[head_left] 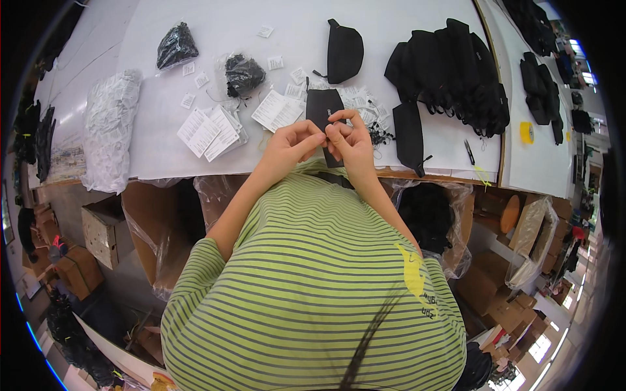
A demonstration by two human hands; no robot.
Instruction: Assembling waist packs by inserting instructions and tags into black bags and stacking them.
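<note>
My left hand (293,144) and my right hand (354,143) meet at the table's near edge, fingertips pinched close together. What they pinch is too small to make out. Under them lies a flat black zip pouch (323,103), partly covered by my fingers. Just beyond and to the right is a heap of white tags with black cords (362,104). Another black pouch (344,52) lies farther off, and one more black pouch (409,137) rests right of my right hand. Stacks of printed white cards (277,111) sit left of the pouch.
A large pile of black pouches (450,72) covers the right side of the table (228,23). Bags of black cords (177,45) and a bag of white items (112,127) lie left. A small black cutter (469,152) is near the front edge. Plastic-lined cartons (153,228) stand below.
</note>
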